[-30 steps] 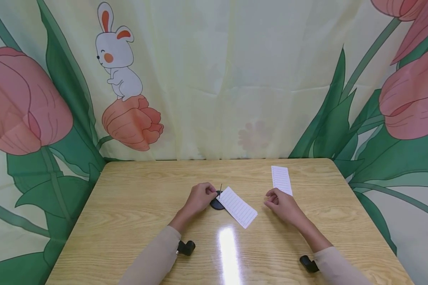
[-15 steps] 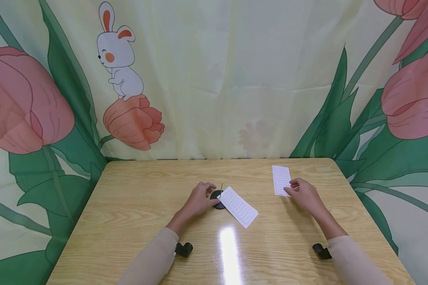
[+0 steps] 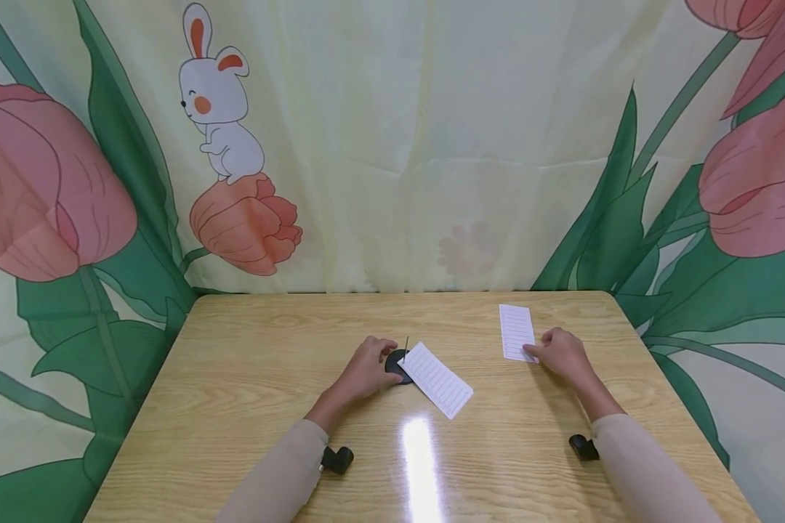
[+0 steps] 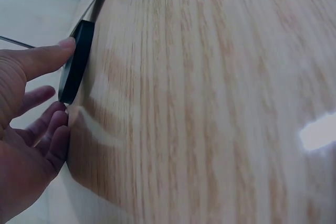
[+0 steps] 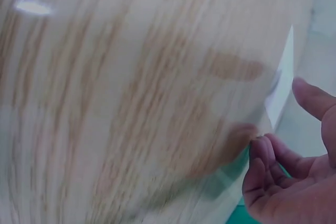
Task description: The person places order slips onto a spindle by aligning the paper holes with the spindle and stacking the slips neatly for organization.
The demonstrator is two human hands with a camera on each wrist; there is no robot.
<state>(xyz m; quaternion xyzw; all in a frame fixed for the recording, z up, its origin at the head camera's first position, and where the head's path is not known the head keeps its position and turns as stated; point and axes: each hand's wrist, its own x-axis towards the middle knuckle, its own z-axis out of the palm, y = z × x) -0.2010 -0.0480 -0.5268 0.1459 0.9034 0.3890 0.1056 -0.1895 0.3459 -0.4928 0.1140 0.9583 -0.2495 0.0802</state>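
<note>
A paper spike stands mid-table, with a black round base [image 3: 395, 363] and a thin upright rod [image 3: 406, 347]. One lined white paper slip [image 3: 438, 381] lies slanted from it, its upper left corner at the rod. My left hand [image 3: 366, 367] holds the base by its rim; in the left wrist view the thumb [image 4: 50, 59] lies on it and other fingers are at its far side. At the right, my right hand [image 3: 562, 356] touches a second lined slip [image 3: 516, 330], thumb over its lower right corner. Thumb and bent fingers stand apart in the right wrist view.
The wooden table [image 3: 268, 341] has rounded far corners and a bright light reflection [image 3: 421, 465] near its front. A curtain [image 3: 392, 145] printed with tulips and a rabbit hangs behind it. Black wrist cameras [image 3: 337, 459] sit beneath both forearms.
My right hand has moved right and slightly back, to the far slip's lower right corner. My left thumb has shifted down along the base, spreading from the fingers. The near slip stays put.
</note>
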